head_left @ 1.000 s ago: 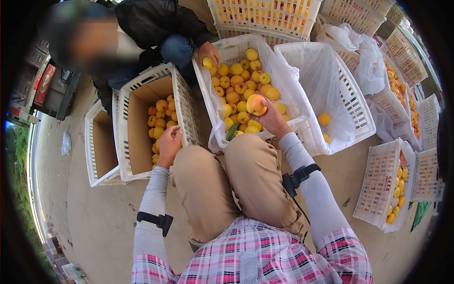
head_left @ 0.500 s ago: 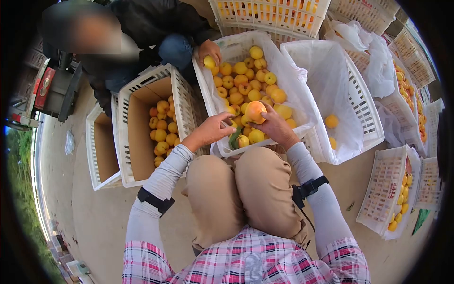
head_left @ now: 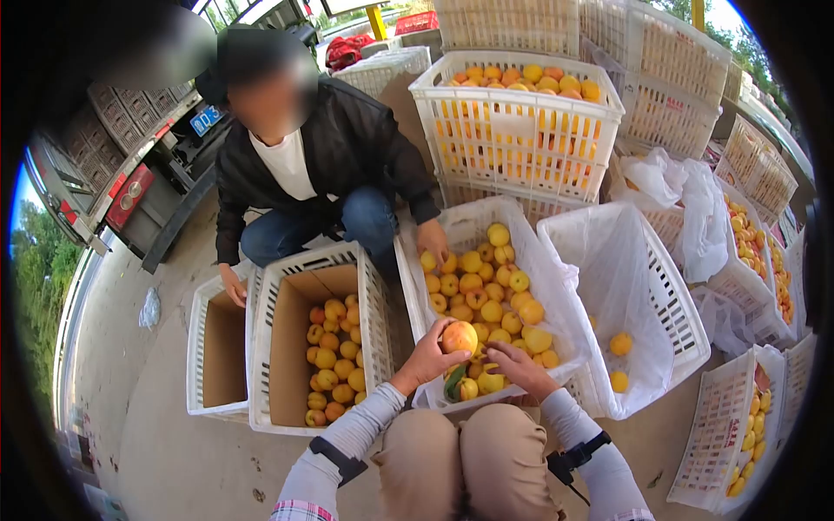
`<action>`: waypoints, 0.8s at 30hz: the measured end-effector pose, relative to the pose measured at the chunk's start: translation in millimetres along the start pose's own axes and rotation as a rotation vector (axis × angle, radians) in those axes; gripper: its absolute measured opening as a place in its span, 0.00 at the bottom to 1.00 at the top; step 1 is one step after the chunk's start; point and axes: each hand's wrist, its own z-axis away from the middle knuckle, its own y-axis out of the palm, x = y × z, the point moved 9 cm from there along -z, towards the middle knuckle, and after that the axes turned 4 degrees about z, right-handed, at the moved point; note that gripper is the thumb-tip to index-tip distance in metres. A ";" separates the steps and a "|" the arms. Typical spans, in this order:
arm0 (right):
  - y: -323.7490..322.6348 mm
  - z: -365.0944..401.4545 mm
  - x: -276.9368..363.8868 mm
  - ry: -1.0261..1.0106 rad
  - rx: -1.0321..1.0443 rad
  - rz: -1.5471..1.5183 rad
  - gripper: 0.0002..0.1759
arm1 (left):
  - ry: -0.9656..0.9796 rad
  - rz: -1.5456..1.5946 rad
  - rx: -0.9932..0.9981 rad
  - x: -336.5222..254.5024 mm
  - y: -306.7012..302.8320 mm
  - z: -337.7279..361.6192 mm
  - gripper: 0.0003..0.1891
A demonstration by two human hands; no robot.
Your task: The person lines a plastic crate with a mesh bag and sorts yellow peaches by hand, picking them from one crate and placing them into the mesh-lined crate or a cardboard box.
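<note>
My left hand (head_left: 424,359) grips a yellow-orange peach (head_left: 460,337) above the near end of a plastic-lined white crate (head_left: 408,286). To the right of that peach, my right hand (head_left: 523,368) has its fingers apart and slightly bent, holding nothing visible, low over the fruit. Many yellow peaches (head_left: 492,312) lie loose in this crate, and a green leaf (head_left: 454,382) shows at its near end, below my left hand.
A co-worker crouches opposite, one hand (head_left: 432,240) at the crate's fruit. Left stand a cardboard-lined crate (head_left: 285,347) of peaches and another lined crate (head_left: 217,347). At right, a plastic-lined crate (head_left: 691,326) holds a few peaches. A full crate (head_left: 521,130) stands behind.
The peach has passed from my right hand to my left. My right hand has come away from it with fingers apart. The view has tilted up, showing more of the co-worker.
</note>
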 end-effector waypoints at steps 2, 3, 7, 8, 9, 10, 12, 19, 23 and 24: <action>-21.9 -2.4 26.4 -0.227 -0.138 0.551 0.26 | 0.044 0.067 -0.096 -15.6 -29.0 1.1 0.34; -28.2 1.1 39.5 -0.253 -0.175 0.633 0.24 | 0.045 0.063 -0.099 -20.1 -42.5 -0.5 0.34; -58.4 -6.7 41.6 -0.196 -0.225 0.993 0.24 | 0.061 0.195 -0.370 -52.4 -113.9 3.2 0.32; -64.3 -10.0 27.6 -0.151 -0.226 1.115 0.25 | 0.043 0.263 -0.382 -55.6 -121.3 8.0 0.30; -67.6 -10.4 19.5 -0.105 -0.235 1.237 0.25 | 0.064 0.262 -0.381 -56.6 -126.4 13.5 0.30; -70.2 -9.9 11.7 -0.054 -0.230 1.368 0.26 | 0.065 0.270 -0.396 -52.2 -130.7 21.4 0.29; -79.0 -15.4 -16.8 -0.011 -0.205 1.370 0.25 | 0.036 0.284 -0.397 -42.5 -136.9 33.2 0.28; -86.9 -18.3 -28.2 -0.034 -0.363 1.555 0.22 | -0.118 0.369 -0.471 -6.7 -138.7 86.6 0.25; -109.3 -25.1 -40.5 0.049 -0.356 1.454 0.24 | -0.151 0.329 -0.507 15.5 -136.0 124.6 0.25; -109.2 -25.5 -44.1 0.105 -0.317 1.447 0.25 | -0.157 0.325 -0.520 27.3 -138.1 134.3 0.25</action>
